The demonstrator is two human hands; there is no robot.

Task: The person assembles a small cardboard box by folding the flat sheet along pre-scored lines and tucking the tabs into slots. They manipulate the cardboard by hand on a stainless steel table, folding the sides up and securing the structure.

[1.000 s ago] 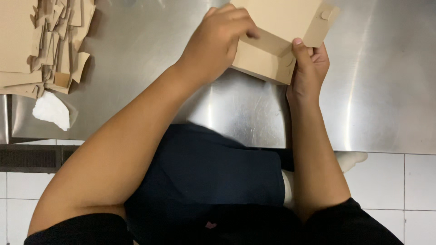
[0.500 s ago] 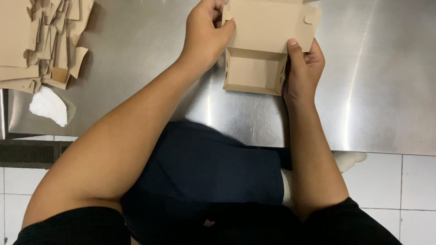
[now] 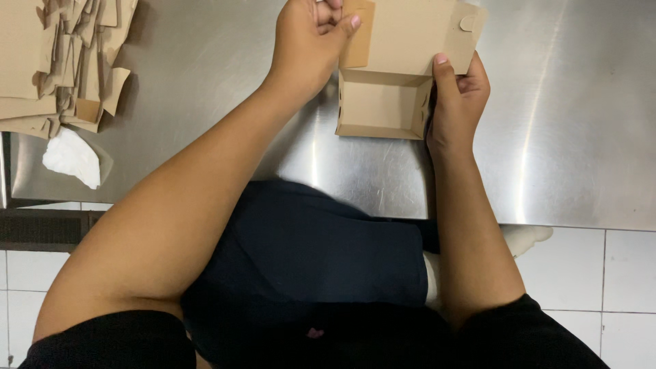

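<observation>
Now, from the head view, I see both hands gripping a half-folded box (image 3: 383, 102) over the bench (image 3: 567, 137): left hand (image 3: 307, 41) pinches the side flap, right hand (image 3: 456, 96) clamps the right wall. Best keep that wall steady while creasing the flap square.

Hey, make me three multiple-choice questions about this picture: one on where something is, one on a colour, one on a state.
1. Where is the stack of flat cardboard blanks?
A. far left of the table
B. under the box
C. on the floor

2. What colour is the cardboard box?
A. white
B. brown
C. blue

3. How is the box?
A. flat
B. closed
C. open, lid up

Answers: 1 A, it lies at the steel table's left edge. 2 B, plain brown card. 3 C, the left hand and right hand hold it with the lid raised.
</observation>
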